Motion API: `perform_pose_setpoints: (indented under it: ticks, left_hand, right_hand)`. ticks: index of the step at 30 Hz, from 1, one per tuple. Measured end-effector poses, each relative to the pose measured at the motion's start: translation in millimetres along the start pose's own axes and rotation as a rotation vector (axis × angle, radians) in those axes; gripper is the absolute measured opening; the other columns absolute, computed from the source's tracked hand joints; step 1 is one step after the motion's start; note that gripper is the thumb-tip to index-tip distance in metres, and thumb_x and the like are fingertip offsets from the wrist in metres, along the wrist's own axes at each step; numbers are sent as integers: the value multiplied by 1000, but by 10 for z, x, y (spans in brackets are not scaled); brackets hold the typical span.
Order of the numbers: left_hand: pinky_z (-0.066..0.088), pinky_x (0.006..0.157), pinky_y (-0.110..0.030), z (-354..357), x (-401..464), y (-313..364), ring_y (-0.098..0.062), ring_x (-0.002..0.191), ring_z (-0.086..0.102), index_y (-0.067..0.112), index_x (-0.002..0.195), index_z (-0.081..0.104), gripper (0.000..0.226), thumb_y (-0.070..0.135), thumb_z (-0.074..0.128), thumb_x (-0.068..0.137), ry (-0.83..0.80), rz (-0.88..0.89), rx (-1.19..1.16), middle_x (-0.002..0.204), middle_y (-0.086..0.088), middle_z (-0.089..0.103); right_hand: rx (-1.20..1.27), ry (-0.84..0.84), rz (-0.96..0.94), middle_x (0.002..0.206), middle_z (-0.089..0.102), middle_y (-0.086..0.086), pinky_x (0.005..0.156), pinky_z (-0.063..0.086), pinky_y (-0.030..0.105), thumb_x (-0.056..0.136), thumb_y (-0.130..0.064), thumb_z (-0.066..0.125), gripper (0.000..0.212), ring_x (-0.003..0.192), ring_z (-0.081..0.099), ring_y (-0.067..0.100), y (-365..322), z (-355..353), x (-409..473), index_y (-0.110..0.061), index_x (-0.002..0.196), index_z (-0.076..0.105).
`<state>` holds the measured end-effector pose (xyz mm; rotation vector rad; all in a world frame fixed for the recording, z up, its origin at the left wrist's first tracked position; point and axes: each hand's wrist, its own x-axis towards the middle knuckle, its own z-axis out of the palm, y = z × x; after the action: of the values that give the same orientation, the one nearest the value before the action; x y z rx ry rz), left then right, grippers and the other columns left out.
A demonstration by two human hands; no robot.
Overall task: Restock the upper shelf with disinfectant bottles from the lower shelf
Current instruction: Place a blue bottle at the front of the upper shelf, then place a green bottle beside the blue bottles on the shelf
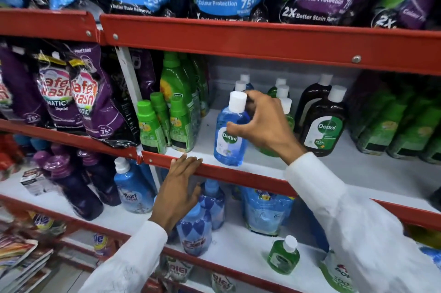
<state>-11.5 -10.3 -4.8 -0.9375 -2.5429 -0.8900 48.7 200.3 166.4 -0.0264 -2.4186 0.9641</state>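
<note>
Right now my right hand (260, 123) is closed around the shoulder of a blue Dettol bottle (230, 137), thumb across the front just above the label and fingers curled behind the neck, under the white cap (238, 101). The bottle stands at the front of the upper shelf (358, 171), tilted a little, its base on the white board just behind the red shelf lip (238, 174). Behind it more white-capped bottles queue up, and a brown Dettol bottle (322, 123) stands off to the right.

My left hand (179, 187) holds nothing: fingers spread, tips resting on the red lip.

I judge the bottle to be rigid clear plastic, full of liquid, so moderately heavy for its size and smooth enough to slip. The waist below the shoulder looks like the safest hold; pinching the cap alone would let it swing. Squeezing hard is unnecessary, since the wall will hardly give.

On the lower shelf (238, 240) a small green bottle (283, 257) with a white cap stands alone near the front. It looks light, and one hand around its body should do.
</note>
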Motion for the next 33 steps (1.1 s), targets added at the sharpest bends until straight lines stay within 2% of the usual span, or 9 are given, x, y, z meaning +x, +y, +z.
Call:
perform_pose_setpoints:
  ticks: [3, 8, 11, 14, 18, 22, 27, 30, 33]
  left_hand:
    - [17, 121, -47, 14, -12, -10, -18, 146, 20, 20, 142, 39, 68, 13, 65, 79, -16, -13, 0, 150, -4, 41]
    - [15, 122, -45, 35, -17, 21, -15, 148, 13, 21, 144, 36, 69, 14, 64, 81, -9, -39, -7, 153, -2, 36]
    - [16, 122, -46, 49, -34, 46, -17, 148, 11, 19, 146, 32, 71, 17, 64, 82, -19, -34, 41, 155, -3, 33]
    - [13, 122, -48, 47, -36, 95, -23, 147, 15, 17, 147, 28, 73, 24, 63, 84, -22, -29, 144, 155, -6, 32]
    - [18, 121, -47, 97, -17, 242, -26, 142, 28, 15, 143, 37, 66, 27, 61, 83, -14, 13, 217, 147, -7, 42]
    - [25, 117, -44, 242, 22, 515, -22, 130, 43, 17, 137, 45, 58, 29, 58, 82, 0, 184, 191, 137, -4, 53]
    - [30, 112, -44, 491, 148, 831, -23, 122, 51, 14, 131, 52, 52, 23, 58, 81, -9, 305, 86, 128, -8, 60]
    - [28, 116, -42, 673, 141, 922, -26, 124, 50, 12, 132, 52, 54, 30, 46, 82, -37, 226, 52, 130, -12, 60]
    - [32, 115, -43, 719, 133, 999, -31, 126, 49, 10, 133, 52, 53, 25, 54, 82, -42, 140, 41, 131, -17, 59]
  right_hand:
    - [-62, -65, 35, 82, 76, 1, 65, 59, 37, 60, -24, 83, 42, 72, 70, 20, 112, 232, 177, -17, 96, 63]
    - [-76, -128, 121, 106, 71, 5, 72, 50, 29, 67, -28, 83, 54, 91, 67, 24, 275, 461, 241, -16, 114, 59]
    - [-35, -145, 135, 106, 69, 1, 74, 44, 24, 72, -23, 83, 50, 91, 64, 19, 295, 474, 252, -15, 115, 59]
    - [-17, -158, 128, 107, 65, -3, 78, 46, 25, 74, -23, 83, 52, 95, 62, 16, 292, 468, 241, -16, 119, 59]
    - [2, -127, 91, 119, 70, -4, 77, 46, 14, 73, -27, 85, 61, 101, 65, 10, 348, 408, 172, -20, 128, 58]
    - [18, 54, 5, 128, 67, -6, 88, 50, 18, 75, -27, 84, 69, 106, 63, 8, 462, 140, -169, -23, 136, 53]
    - [105, 279, -29, 100, 73, -1, 75, 55, 21, 77, -3, 78, 42, 79, 68, 16, 806, -259, -1024, -15, 115, 64]
    - [131, 100, 97, 85, 74, -2, 67, 57, 25, 79, -1, 76, 31, 68, 68, 16, 1266, -291, -1518, -16, 105, 69]
    - [-11, -215, 297, 97, 75, -5, 79, 58, 31, 75, -16, 80, 37, 82, 71, 15, 1854, -58, -1912, -25, 109, 69]
